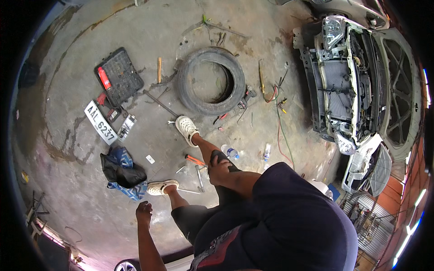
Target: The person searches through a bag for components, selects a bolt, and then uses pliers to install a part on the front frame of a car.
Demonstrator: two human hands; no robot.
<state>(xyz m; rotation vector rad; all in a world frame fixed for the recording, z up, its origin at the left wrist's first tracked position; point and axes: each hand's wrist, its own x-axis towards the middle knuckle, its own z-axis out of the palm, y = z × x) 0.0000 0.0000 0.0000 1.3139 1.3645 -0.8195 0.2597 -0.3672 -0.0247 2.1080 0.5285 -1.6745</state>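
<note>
My right hand (219,168) rests on my right leg at the knee (217,157), fingers curled over the dark cloth. My left hand (144,211) hangs at lower left with curled fingers; whether it holds anything is unclear. Around my light clogs (185,128) lie an orange-handled tool (194,159), a metal hand tool (200,178), a plastic bottle (231,153) and a blue-and-black bag (131,167). An old tyre (190,79) lies ahead, with a wooden-handled hammer (159,70) to its left and pliers (220,119) below it.
A car with its front stripped (330,81) fills the right. A black case (117,77) and a white number plate (100,122) lie at left. A red and green hose (280,131) runs over the concrete floor (68,180). A car wheel (126,266) shows at bottom.
</note>
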